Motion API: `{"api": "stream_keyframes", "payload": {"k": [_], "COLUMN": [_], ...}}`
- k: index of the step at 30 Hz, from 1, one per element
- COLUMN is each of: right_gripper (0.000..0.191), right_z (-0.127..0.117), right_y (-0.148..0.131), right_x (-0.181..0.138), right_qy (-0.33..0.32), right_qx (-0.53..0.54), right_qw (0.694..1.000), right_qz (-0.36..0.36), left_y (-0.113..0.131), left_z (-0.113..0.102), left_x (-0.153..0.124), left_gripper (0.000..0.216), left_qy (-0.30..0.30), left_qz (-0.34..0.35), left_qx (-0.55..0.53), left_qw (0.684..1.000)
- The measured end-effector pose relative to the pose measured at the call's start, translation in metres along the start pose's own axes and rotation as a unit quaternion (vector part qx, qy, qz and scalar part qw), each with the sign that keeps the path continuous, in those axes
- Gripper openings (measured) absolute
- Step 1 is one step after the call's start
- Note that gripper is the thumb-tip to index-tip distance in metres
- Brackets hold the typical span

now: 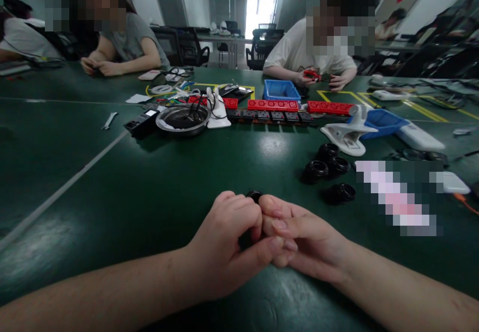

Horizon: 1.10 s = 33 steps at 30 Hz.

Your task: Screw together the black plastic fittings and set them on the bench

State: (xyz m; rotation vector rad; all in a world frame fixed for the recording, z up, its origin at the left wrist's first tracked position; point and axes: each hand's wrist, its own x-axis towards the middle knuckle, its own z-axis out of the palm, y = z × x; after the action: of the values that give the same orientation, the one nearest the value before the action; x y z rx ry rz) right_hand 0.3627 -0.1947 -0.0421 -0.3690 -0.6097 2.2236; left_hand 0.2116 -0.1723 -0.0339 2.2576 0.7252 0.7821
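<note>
My left hand [234, 244] and my right hand [305, 237] meet over the near part of the green table, fingertips touching. The left fingers are curled, with the thumb reaching to the right fingers. On my right hand the fingers are bent and pressed together around the meeting point. Whatever lies between them is hidden. Just above the knuckles shows the dark round rim of a black cylindrical part [255, 195]; whether it is gripped or stands behind the hands I cannot tell. Several similar hollow black cylinders [316, 170] stand or lie to the right.
Red and black socket strips [273, 105] line the table's middle, beside a metal bowl [183, 125] and white stand [218, 115]. Blue bins [282, 91], a white bracket [348, 135] and a wrench [110, 121] lie around. Two people sit opposite; one holds a red tool [311, 75].
</note>
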Motion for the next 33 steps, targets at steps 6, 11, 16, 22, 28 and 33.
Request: {"api": "stream_keyframes", "payload": {"k": [6,11,16,22,28,33], "right_gripper": [0.025,0.025,0.023,0.02,0.021,0.016], "right_z": [0.001,0.0,0.0,0.0,0.005,-0.017], "right_y": [0.001,0.001,0.001,0.003,-0.014,-0.046], "right_x": [0.0,0.0,-0.001,0.0,-0.002,0.0], "right_qy": [0.014,0.022,0.017,0.009,0.023,0.149], "right_qx": [-0.027,-0.008,0.025,0.04,-0.117,-0.365], "right_qw": [0.999,1.0,1.0,0.999,0.991,0.89], "right_qz": [-0.013,-0.003,-0.004,-0.002,-0.061,-0.228], "left_y": [-0.002,-0.002,-0.002,-0.002,-0.017,-0.05], "left_z": [0.001,0.003,0.003,0.003,0.001,-0.001], "left_x": [0.001,0.001,0.0,0.0,0.002,0.011], "left_gripper": [0.038,0.04,0.038,0.036,0.038,0.042], "left_qy": [-0.011,-0.009,-0.012,-0.011,0.005,0.057], "left_qz": [-0.028,-0.038,-0.033,-0.019,0.005,-0.014], "left_qx": [0.007,-0.005,-0.039,-0.028,-0.005,0.0], "left_qw": [1.0,0.999,0.999,0.999,1.0,0.998]}}
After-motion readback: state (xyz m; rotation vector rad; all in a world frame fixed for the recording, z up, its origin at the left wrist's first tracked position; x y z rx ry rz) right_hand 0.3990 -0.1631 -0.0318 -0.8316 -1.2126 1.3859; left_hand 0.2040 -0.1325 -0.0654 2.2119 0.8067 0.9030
